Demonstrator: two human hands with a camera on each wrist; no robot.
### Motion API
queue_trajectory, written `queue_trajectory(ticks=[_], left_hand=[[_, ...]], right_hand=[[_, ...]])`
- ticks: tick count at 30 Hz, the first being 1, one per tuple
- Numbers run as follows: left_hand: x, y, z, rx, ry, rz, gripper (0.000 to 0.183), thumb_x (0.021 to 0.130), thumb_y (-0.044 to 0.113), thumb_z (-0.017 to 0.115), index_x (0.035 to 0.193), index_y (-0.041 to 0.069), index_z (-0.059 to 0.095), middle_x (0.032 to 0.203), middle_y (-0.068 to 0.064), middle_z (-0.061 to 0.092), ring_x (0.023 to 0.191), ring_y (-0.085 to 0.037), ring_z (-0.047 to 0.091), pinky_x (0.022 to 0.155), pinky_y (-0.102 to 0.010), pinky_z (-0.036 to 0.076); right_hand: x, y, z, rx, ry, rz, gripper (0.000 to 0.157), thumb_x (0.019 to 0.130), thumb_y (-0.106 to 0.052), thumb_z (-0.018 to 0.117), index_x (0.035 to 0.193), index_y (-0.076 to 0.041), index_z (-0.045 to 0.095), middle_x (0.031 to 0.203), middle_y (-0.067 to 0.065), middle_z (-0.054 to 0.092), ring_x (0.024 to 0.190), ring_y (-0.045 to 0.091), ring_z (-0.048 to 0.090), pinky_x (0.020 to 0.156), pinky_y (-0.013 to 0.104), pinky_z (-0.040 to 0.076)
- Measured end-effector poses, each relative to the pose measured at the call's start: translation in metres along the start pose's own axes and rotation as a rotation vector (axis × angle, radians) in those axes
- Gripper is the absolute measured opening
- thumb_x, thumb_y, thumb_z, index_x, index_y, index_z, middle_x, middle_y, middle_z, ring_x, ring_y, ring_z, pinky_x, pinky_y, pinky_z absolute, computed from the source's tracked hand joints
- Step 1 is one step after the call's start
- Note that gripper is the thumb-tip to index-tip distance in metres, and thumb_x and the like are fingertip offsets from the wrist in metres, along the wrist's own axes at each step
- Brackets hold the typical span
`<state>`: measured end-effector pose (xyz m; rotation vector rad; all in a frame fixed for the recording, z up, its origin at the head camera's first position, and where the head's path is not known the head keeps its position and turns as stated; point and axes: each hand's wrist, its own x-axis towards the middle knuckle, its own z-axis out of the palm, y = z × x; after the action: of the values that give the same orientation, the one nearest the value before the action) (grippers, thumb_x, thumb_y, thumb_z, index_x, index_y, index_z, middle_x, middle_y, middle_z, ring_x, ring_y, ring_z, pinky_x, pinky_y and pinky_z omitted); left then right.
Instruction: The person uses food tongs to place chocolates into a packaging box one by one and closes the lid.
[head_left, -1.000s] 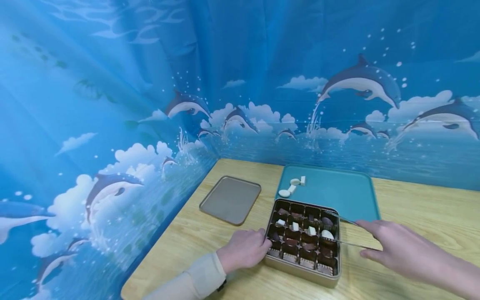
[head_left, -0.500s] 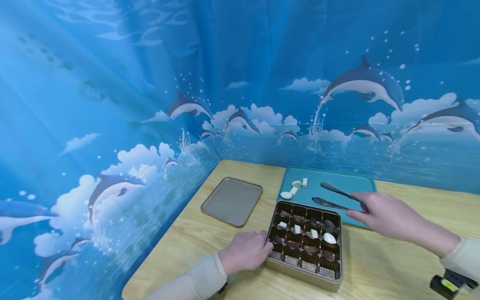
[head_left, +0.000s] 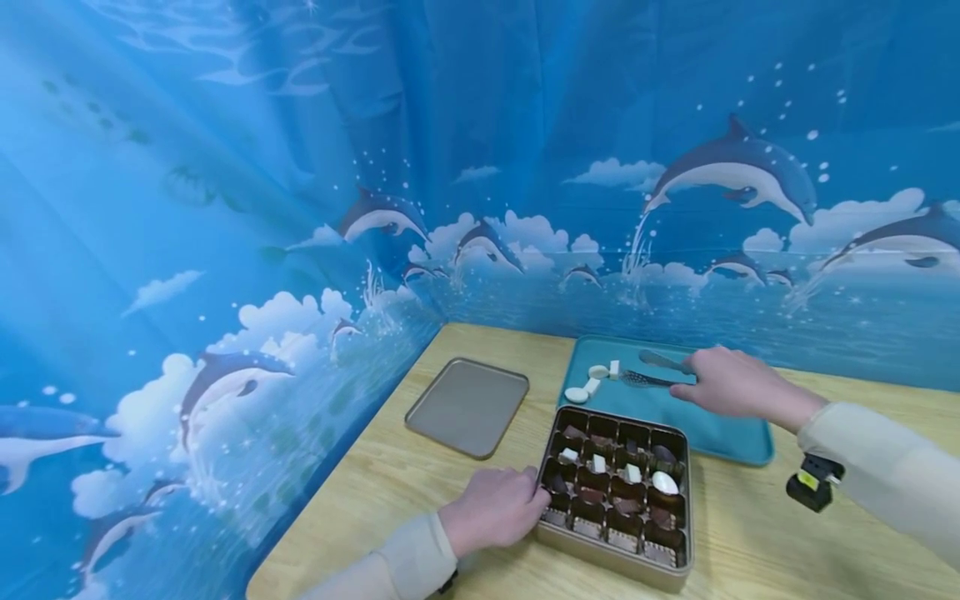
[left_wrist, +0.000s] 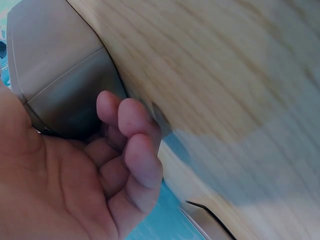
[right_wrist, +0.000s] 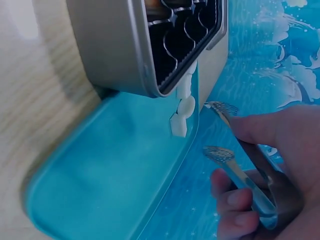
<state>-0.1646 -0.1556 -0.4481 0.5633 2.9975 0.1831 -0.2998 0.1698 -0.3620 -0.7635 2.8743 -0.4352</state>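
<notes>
My right hand (head_left: 731,379) holds metal tongs (right_wrist: 255,172) with perforated oval tips. The tongs are spread, nothing is between their tips, and they hang over the teal tray (head_left: 738,442). Several small white pieces (head_left: 597,372), oval and block-shaped, lie at the tray's left end, close to the tong tips. In front of the tray stands a bronze tin (head_left: 615,554) divided into small compartments, holding brown pieces and a row of white ones, among them a white oval (head_left: 664,482). My left hand (head_left: 498,508) grips the tin's left edge; the left wrist view shows its curled fingers (left_wrist: 142,160) against the wall.
A flat bronze lid (head_left: 468,407) lies on the wooden table (head_left: 375,492), left of the tray. Behind the table hangs a blue curtain (head_left: 480,125) printed with dolphins. The tin stands right against the tray's near edge.
My right hand has lifted the tongs from above the tin's right side and carried them back over the tray toward the white pieces. The left hand stays at the tin.
</notes>
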Motion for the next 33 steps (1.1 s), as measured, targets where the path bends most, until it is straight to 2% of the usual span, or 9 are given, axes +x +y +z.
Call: queue_trajectory(ticks=[4, 9, 14, 19, 24, 28, 33], left_hand=[[-0.001, -0.001, 0.0, -0.014, 0.008, 0.016, 0.05, 0.105, 0.037, 0.037, 0.116, 0.001, 0.069, 0.094, -0.009, 0.073, 0.063, -0.014, 0.061, 0.052, -0.029, 0.045], [-0.001, -0.001, 0.001, -0.022, 0.014, 0.022, 0.043, 0.105, 0.037, 0.037, 0.095, 0.009, 0.068, 0.073, -0.002, 0.061, 0.055, -0.011, 0.051, 0.05, -0.028, 0.041], [-0.001, -0.002, 0.001, -0.033, 0.0, 0.016, 0.039, 0.106, 0.038, 0.036, 0.077, 0.019, 0.054, 0.065, 0.004, 0.049, 0.054, -0.011, 0.048, 0.05, -0.029, 0.04], [-0.001, -0.001, 0.001, -0.016, 0.011, 0.018, 0.038, 0.106, 0.038, 0.037, 0.078, 0.018, 0.055, 0.066, 0.003, 0.051, 0.054, -0.012, 0.051, 0.05, -0.029, 0.041], [0.0, -0.001, 0.001, -0.009, 0.017, 0.015, 0.039, 0.105, 0.038, 0.037, 0.083, 0.015, 0.06, 0.067, 0.001, 0.054, 0.055, -0.013, 0.053, 0.05, -0.029, 0.041], [0.0, -0.001, 0.002, -0.024, 0.014, 0.013, 0.041, 0.105, 0.039, 0.037, 0.086, 0.014, 0.062, 0.067, 0.001, 0.054, 0.054, -0.012, 0.052, 0.05, -0.029, 0.04], [0.001, -0.002, 0.002, -0.024, 0.01, 0.011, 0.043, 0.105, 0.039, 0.036, 0.089, 0.012, 0.064, 0.065, 0.001, 0.053, 0.053, -0.011, 0.049, 0.049, -0.028, 0.039]], right_hand=[[0.015, 0.0, -0.001, -0.008, -0.044, 0.029, 0.037, 0.096, -0.037, 0.066, 0.069, -0.014, 0.053, 0.057, -0.005, 0.035, 0.048, 0.01, 0.031, 0.05, 0.03, 0.033], [0.033, 0.001, 0.001, -0.017, -0.103, 0.042, 0.038, 0.096, -0.035, 0.066, 0.068, -0.016, 0.048, 0.06, -0.004, 0.034, 0.052, 0.011, 0.032, 0.053, 0.03, 0.033], [0.048, -0.001, 0.005, -0.016, -0.148, 0.069, 0.035, 0.096, -0.034, 0.066, 0.072, -0.014, 0.049, 0.063, -0.002, 0.035, 0.055, 0.012, 0.034, 0.055, 0.031, 0.034], [0.059, -0.005, 0.007, -0.009, -0.166, 0.089, 0.03, 0.095, -0.033, 0.066, 0.08, -0.01, 0.055, 0.068, 0.001, 0.04, 0.059, 0.015, 0.038, 0.057, 0.033, 0.035], [0.068, -0.007, 0.01, -0.013, -0.193, 0.096, 0.029, 0.096, -0.031, 0.065, 0.078, -0.011, 0.054, 0.069, 0.001, 0.039, 0.059, 0.014, 0.036, 0.056, 0.032, 0.033], [0.073, -0.007, 0.012, -0.019, -0.214, 0.099, 0.029, 0.097, -0.03, 0.063, 0.078, -0.011, 0.054, 0.069, 0.001, 0.04, 0.061, 0.015, 0.039, 0.057, 0.033, 0.033], [0.076, -0.006, 0.013, -0.026, -0.22, 0.079, 0.023, 0.098, -0.027, 0.063, 0.087, -0.007, 0.059, 0.072, 0.004, 0.046, 0.061, 0.016, 0.042, 0.057, 0.033, 0.035]])
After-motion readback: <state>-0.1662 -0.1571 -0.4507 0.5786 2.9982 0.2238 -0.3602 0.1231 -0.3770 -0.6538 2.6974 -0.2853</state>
